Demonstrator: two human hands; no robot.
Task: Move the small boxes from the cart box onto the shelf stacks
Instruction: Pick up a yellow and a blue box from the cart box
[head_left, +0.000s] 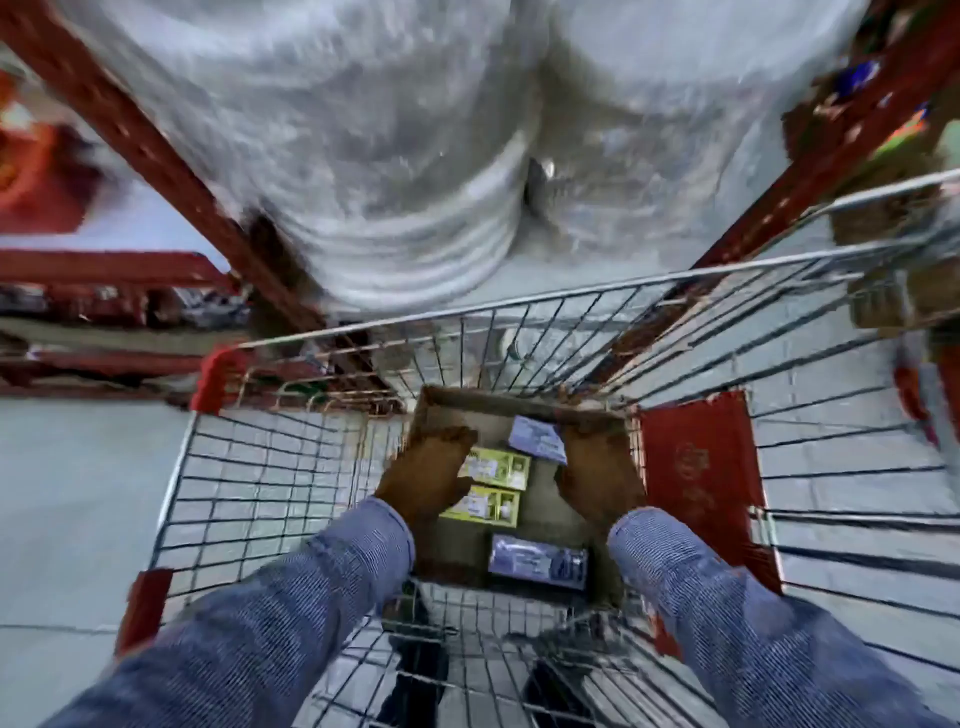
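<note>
An open cardboard box sits in a wire shopping cart. Inside lie two yellow-green small boxes side by side. A purple small box lies at the far end and another purple one at the near end. Both my hands reach down into the cardboard box. My left hand lies at the left side, touching the left ends of the yellow-green boxes. My right hand lies along the right wall, beside the far purple box. Motion blur hides the fingers' grip.
Red shelf uprights frame large plastic-wrapped white bundles just beyond the cart. A red panel lines the cart's right side. Lower red shelves with goods run at the left, brown cartons at the right.
</note>
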